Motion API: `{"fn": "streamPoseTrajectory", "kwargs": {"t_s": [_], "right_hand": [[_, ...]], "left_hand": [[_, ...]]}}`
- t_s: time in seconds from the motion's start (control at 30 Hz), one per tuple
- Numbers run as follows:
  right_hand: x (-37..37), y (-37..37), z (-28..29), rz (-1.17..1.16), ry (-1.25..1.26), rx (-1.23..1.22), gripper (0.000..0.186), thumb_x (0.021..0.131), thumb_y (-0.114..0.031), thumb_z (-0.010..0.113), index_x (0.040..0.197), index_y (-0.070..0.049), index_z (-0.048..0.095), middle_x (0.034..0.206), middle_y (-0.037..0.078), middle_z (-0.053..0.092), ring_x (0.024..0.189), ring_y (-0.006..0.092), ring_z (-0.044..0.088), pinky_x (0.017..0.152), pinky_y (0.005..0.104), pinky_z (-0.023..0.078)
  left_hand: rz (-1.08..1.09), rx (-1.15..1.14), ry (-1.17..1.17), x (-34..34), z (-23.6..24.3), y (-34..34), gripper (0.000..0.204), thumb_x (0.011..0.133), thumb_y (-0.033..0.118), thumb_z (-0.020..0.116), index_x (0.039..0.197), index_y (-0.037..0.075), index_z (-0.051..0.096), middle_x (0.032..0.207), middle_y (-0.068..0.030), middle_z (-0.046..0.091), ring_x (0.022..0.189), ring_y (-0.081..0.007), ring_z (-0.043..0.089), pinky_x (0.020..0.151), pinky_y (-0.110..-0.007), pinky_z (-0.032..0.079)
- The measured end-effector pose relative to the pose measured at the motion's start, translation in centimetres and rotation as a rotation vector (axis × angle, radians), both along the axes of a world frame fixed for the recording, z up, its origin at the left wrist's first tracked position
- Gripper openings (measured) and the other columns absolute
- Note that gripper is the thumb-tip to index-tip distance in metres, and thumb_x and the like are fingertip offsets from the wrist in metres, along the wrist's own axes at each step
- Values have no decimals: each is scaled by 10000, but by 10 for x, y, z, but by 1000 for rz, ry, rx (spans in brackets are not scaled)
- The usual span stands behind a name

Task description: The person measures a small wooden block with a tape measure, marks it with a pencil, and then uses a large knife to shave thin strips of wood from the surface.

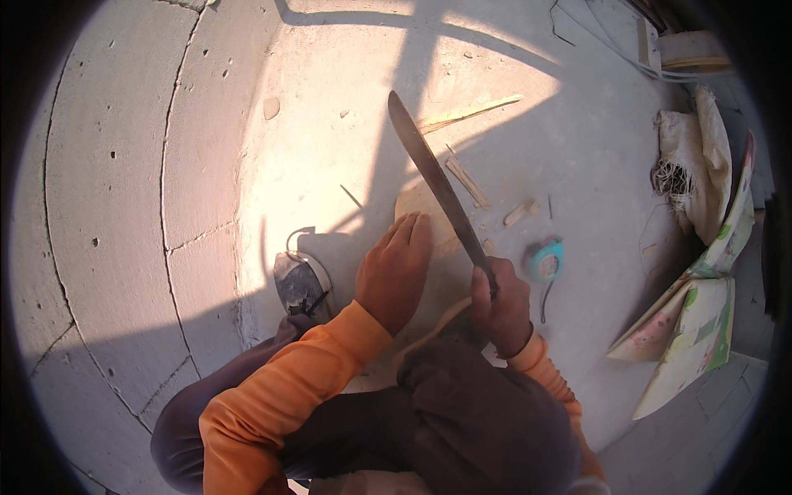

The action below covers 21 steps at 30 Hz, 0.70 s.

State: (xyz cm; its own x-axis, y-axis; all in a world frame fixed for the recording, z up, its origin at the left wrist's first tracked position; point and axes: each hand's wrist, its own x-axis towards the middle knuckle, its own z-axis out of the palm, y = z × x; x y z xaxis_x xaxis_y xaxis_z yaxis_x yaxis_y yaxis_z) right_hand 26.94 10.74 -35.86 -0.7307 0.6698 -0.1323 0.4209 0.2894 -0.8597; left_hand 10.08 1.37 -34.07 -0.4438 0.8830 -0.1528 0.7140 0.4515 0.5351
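My right hand (501,304) is closed round the handle of a long, dark blade (433,177), which slants up and leftward. My left hand (393,269) rests on a pale tan board (439,241), fingers together and thumb hidden, holding it left of the blade. The board is partly hidden under my hand and the blade. Thin wood pieces (467,180) lie beyond, and a long pale sliver (470,111) is farther up. A teal tape measure (546,257) sits right of my right hand.
My shoe (299,280) is left of my hands. Block walling or paving (115,190) runs along the left. At right are a frayed pale sack (685,165) and folded printed sheets (693,326). Pale strips (676,62) lie at the top right.
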Motion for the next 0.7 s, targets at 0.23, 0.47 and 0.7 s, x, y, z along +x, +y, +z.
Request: {"fn": "streamPoseTrajectory", "kwargs": {"t_s": [0.23,0.47,0.7], "right_hand": [[1,-7,-1,17,28,189,165,938,-95,638,1071,1,619,777,160,646,644,384,653,590,427,524],[-5,-5,-11,-89,-7,32,99,982,-98,593,1024,-11,613,716,170,619,609,356,653,581,390,524],[3,1,5,59,30,112,133,958,-133,629,1000,-9,615,718,165,614,599,359,641,575,394,523]], "left_hand": [[26,91,17,1,-4,1,393,823,-88,577,1214,-53,590,1195,-258,673,1089,-417,675,911,-440,582],[18,92,27,1,-5,1,407,818,-97,569,1223,-57,587,1203,-261,671,1110,-413,670,925,-440,579],[0,11,4,-1,-1,2,359,872,-31,565,1229,-68,570,1236,-259,652,1173,-393,649,946,-424,576]]}}
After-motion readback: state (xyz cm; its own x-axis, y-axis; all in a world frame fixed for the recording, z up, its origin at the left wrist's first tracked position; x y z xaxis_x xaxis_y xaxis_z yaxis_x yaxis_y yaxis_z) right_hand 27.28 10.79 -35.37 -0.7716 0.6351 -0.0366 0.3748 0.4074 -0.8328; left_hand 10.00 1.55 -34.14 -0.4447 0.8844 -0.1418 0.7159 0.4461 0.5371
